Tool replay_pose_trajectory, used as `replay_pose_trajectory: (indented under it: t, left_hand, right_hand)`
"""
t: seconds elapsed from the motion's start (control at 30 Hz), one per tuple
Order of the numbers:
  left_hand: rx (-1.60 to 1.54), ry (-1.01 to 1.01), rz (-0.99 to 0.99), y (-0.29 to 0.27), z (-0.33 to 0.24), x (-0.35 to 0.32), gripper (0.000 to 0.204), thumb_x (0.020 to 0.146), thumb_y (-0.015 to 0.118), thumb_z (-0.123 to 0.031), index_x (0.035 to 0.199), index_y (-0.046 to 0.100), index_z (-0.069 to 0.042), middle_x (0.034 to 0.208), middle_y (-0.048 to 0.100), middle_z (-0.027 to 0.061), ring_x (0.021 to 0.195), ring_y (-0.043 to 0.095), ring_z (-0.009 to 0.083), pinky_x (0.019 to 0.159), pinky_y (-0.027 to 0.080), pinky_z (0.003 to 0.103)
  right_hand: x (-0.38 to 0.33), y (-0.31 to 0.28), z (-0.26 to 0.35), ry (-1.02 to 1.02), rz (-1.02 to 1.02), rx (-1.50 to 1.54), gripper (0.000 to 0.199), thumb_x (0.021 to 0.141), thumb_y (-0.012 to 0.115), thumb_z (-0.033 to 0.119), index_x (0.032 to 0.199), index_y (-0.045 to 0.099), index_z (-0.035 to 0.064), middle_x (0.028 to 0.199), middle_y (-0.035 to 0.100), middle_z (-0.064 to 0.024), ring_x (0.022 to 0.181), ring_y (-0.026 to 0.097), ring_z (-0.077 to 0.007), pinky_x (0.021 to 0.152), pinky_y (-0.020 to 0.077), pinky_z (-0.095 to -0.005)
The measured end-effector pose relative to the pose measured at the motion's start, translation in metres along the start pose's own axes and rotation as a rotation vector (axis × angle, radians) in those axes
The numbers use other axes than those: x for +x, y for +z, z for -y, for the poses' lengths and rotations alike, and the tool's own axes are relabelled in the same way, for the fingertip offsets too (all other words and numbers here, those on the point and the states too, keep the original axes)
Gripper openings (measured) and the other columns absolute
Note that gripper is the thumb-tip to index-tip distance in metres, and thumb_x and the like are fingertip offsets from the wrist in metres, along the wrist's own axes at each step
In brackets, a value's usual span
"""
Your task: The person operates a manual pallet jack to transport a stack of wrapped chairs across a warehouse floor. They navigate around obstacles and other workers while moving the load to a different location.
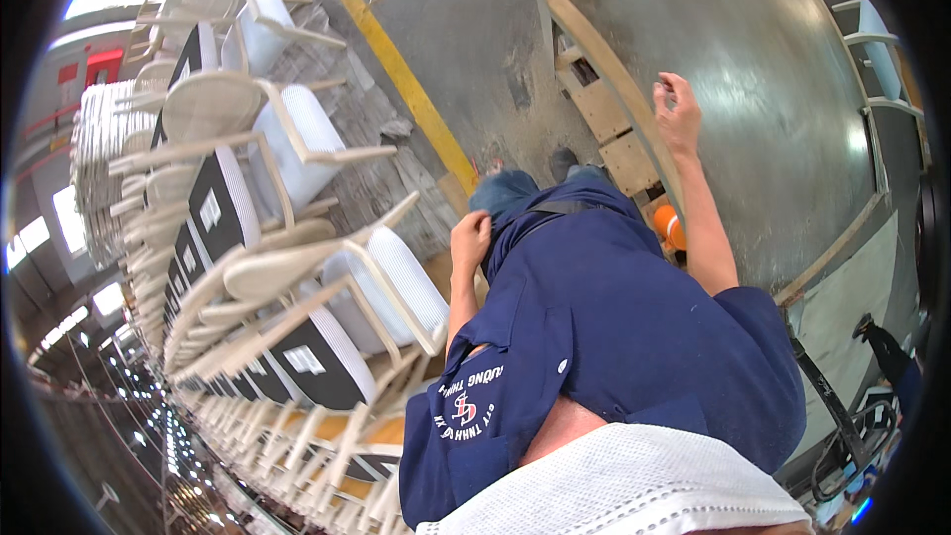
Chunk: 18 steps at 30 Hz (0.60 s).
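Note:
My right hand (680, 117) is held out over a wide, smooth grey-topped table (753, 50) with a light wooden rim. Its fingers are loosely bent and apart, with nothing visible between them. I cannot tell whether it touches the surface. My left hand (472, 240) hangs beside my hip, next to my dark trousers. The back of that hand faces up and its curled fingers are mostly hidden. Nearest to it, on the left, stand pale wooden chairs (287, 272) with light, striped seat pads (408, 275).
Rows of chairs stretch back along the left, over grey sheeting (381, 178). A yellow line (391, 59) crosses the concrete floor. Wooden blocks (626, 160) and an orange object (670, 226) sit under the table edge. Another person's dark-clothed limb (892, 357) shows at the far right.

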<state>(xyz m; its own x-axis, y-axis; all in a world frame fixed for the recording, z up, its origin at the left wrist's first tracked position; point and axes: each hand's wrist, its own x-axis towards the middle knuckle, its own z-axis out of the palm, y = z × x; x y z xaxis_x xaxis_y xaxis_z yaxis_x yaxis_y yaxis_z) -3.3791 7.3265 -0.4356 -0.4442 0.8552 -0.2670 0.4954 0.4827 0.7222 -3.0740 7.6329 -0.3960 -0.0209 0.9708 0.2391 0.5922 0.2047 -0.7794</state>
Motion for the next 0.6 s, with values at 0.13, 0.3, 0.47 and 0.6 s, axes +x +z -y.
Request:
replay_pose_trajectory:
  t: [0.13,0.3,0.47,0.6]
  left_hand:
    - [-0.582,-0.667,-0.136,-0.062,0.039,0.121,0.019,0.087,0.056,-0.017,0.095,0.065,-0.002,0.078,0.065,0.0051,0.069,0.062,0.0124,0.058,0.049,0.028]
    - [-0.094,-0.713,0.060,-0.130,0.112,0.309,0.023,0.084,0.056,-0.021,0.096,0.065,-0.004,0.073,0.065,0.0044,0.062,0.062,0.0138,0.050,0.050,0.032]
    - [0.071,-0.738,0.178,-0.194,0.056,0.579,0.021,0.086,0.054,-0.020,0.097,0.064,-0.005,0.073,0.065,0.0050,0.060,0.062,0.0144,0.047,0.048,0.031]
    - [0.298,-0.272,0.341,-0.187,-0.056,0.818,0.020,0.085,0.053,-0.017,0.091,0.066,-0.004,0.065,0.062,0.0045,0.058,0.061,0.0134,0.049,0.048,0.029]
  right_hand:
    - [0.110,0.087,0.004,-0.018,-0.157,-0.159,0.022,0.086,0.059,0.019,0.104,0.059,0.0067,0.107,0.059,-0.0105,0.103,0.056,-0.0289,0.089,0.0437,-0.0383]
    - [0.211,0.138,-0.032,0.064,-0.484,-0.475,0.024,0.085,0.060,0.018,0.104,0.059,0.0042,0.108,0.058,-0.0136,0.103,0.054,-0.0317,0.089,0.0426,-0.0410]
    - [0.230,0.155,-0.045,0.456,-0.693,-0.721,0.024,0.086,0.059,0.019,0.105,0.059,0.0051,0.108,0.059,-0.0126,0.100,0.055,-0.0317,0.086,0.0439,-0.0412]
    - [0.255,0.140,-0.051,0.900,-0.756,-0.595,0.030,0.089,0.056,0.028,0.107,0.061,0.0049,0.106,0.062,-0.0125,0.098,0.059,-0.0285,0.084,0.0461,-0.0376]
